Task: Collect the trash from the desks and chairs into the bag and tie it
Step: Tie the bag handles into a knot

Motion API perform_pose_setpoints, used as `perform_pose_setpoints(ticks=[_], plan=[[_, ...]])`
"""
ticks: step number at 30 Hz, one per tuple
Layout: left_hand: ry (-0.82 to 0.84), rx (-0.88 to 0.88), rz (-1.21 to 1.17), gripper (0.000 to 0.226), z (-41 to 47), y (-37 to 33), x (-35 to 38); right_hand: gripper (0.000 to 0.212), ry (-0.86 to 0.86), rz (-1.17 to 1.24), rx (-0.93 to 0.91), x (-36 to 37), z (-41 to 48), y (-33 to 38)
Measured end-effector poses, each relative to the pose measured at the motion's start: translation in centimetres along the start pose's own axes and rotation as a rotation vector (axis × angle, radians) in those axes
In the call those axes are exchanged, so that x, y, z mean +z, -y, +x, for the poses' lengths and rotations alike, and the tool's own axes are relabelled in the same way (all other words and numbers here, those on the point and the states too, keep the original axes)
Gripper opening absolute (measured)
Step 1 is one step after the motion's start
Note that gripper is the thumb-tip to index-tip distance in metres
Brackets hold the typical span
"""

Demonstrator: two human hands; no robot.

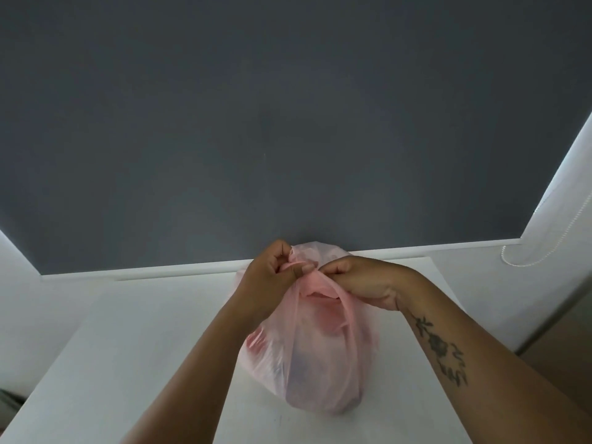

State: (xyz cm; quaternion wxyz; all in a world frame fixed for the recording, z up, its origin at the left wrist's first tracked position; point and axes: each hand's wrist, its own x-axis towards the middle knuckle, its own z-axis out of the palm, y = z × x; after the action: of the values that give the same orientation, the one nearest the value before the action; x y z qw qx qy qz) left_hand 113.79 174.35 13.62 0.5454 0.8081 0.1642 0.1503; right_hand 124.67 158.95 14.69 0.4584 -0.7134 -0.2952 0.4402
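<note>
Squarely beneath left hand (266, 277) and right hand (361, 281): bag (315, 366).

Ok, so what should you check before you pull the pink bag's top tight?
1. Left hand grips the top of the pink bag: ok.
2. Right hand pinches the other side of the top: ok.
3. Bag rests on the white desk, away from its edges: ok.
4. Nothing pokes out of the bag's mouth: ok.
5. Mouth closed: not ok, a gap shows just below the hands.
6. All trash from the other desks and chairs is collected: cannot tell, they are out of view.
</note>
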Motion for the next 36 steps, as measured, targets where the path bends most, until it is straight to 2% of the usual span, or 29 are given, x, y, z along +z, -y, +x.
perform_pose_setpoints(ticks=[3, 5, 7, 10, 13, 16, 20, 22, 25, 29, 36], plan=[[-0.055, -0.028, 0.013, 0.032, 0.0, -0.1, 0.3, 0.027, 0.061, 0.227, 0.015, 0.0, -0.1, -0.4], [-0.074, -0.050, 0.007, 0.032, 0.1, 0.1, 0.3, 0.032, 0.058, 0.286, -0.004, 0.1, -0.3, -1.0], [-0.085, -0.066, 0.013, 0.033, 0.3, 0.3, 0.3, 0.036, -0.007, 0.177, -0.066, 0.3, -0.7, -1.4], [-0.104, -0.110, 0.009, 0.033, 0.7, 0.2, 0.4, 0.052, -0.198, -0.059, -0.142, 1.1, -1.1, -1.5], [-0.102, -0.195, -0.072, 0.026, 1.3, 0.2, 0.2, 0.041, -0.450, -0.304, -0.379, 2.4, -0.7, -1.9], [-0.047, -0.293, -0.191, 0.023, 1.7, 0.2, 0.0, 0.029, -0.601, -0.655, -0.550, 3.2, -0.1, -3.1], [0.001, -0.334, -0.222, 0.022, 1.9, 0.3, 0.1, 0.024, -0.812, -0.742, -0.710, 3.7, 0.3, -3.4], [0.008, -0.366, -0.256, 0.023, 2.0, 0.5, 0.1, 0.023, -0.850, -0.773, -0.774, 3.8, 0.4, -3.4], [0.060, -0.422, -0.322, 0.029, 2.1, 0.7, -0.1, 0.023, -0.821, -0.683, -0.742, 4.2, 0.4, -3.7], [0.056, -0.455, -0.340, 0.056, 2.1, 0.5, -0.1, 0.025, -0.894, -0.655, -0.707, 4.4, 1.0, -4.6], [0.068, -0.457, -0.324, 0.038, 2.4, 0.8, -0.1, 0.028, -0.888, -0.624, -0.667, 4.8, 1.1, -4.2]])
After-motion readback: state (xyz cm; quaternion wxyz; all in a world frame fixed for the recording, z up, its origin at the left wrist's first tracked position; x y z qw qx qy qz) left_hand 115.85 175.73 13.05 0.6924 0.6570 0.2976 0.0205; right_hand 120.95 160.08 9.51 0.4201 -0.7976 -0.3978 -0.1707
